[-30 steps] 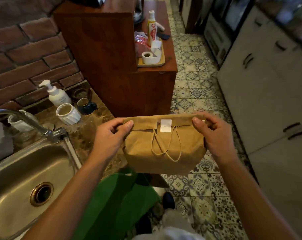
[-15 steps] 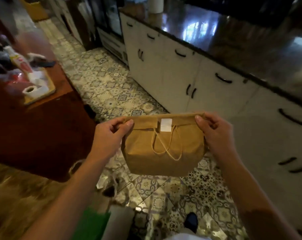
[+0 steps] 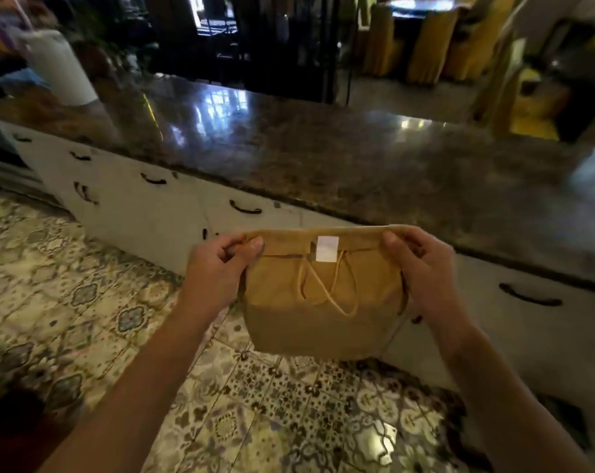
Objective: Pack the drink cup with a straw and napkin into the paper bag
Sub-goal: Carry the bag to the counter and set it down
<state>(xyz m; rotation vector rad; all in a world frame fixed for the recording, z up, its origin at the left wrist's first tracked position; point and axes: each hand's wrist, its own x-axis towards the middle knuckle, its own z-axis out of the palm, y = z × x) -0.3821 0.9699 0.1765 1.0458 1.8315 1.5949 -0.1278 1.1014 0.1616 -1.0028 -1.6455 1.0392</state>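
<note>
Head camera view: a brown paper bag, its top folded over and sealed with a white sticker, hangs in mid-air above the patterned tile floor. Left hand and right hand pinch its upper corners, before a dark stone counter and white cabinets.

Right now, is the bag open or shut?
Shut. The bag's top is folded over and held down by a white sticker; both hands pinch the fold's corners. Contents cannot be seen.

Light is glinting off a dark stone tabletop above white cabinets; patterned floor tiles are spreading below.
</note>
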